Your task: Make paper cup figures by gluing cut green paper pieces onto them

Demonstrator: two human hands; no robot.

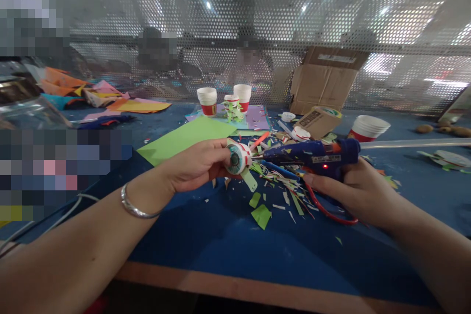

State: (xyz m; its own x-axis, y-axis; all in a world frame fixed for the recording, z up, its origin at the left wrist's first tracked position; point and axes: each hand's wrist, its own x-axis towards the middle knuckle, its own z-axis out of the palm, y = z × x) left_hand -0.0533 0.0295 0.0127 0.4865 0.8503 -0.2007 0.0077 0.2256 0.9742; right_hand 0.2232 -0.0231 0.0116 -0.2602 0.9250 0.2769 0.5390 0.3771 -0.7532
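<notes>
Between its thumb and fingers, my left hand (200, 163) grips a small white-and-red paper craft piece (240, 158) with a round teal-and-dark end facing me. A pale green paper strip (250, 179) hangs from the piece. My right hand (362, 191) is wrapped around the handle of a blue hot glue gun (312, 153), whose red light glows. The gun's metal nozzle points left and meets the right side of the craft piece; whether glue is coming out is too small to tell. A long clear glue stick (412, 144) sticks out of the gun's back.
Paper scraps (290, 191) and a pair of red-handled scissors (327, 213) lie under the gun. Green paper (191, 137), stacked paper cups (207, 102) and a finished-looking green-trimmed paper piece (232, 109) stand behind. A cardboard box (324, 81) leans at the back. Another person sits at the left.
</notes>
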